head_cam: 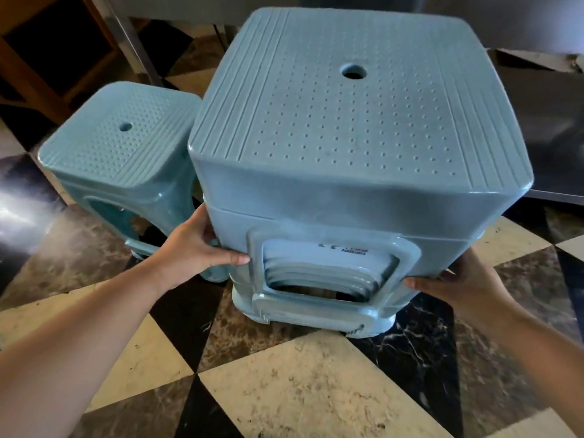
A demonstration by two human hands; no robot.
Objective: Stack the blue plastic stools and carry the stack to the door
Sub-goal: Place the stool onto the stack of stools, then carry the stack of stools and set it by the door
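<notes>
Above a checkered marble floor [284, 387], the stack of blue stools [347, 128] is gripped at both lower sides by the left hand [196, 248] and right hand [464, 279], arms outstretched; a single stool [117, 147] is seen just beside, left.

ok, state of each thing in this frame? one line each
stack of blue stools: nested, upright, gripped on both sides; whether it is off the floor cannot be told.
single blue stool: upright on the floor left of the stack, not stacked, untouched.
left hand: grips the stack's left side, thumb on the near face.
right hand: holds the stack's right lower edge, fingers mostly hidden behind it.
</notes>
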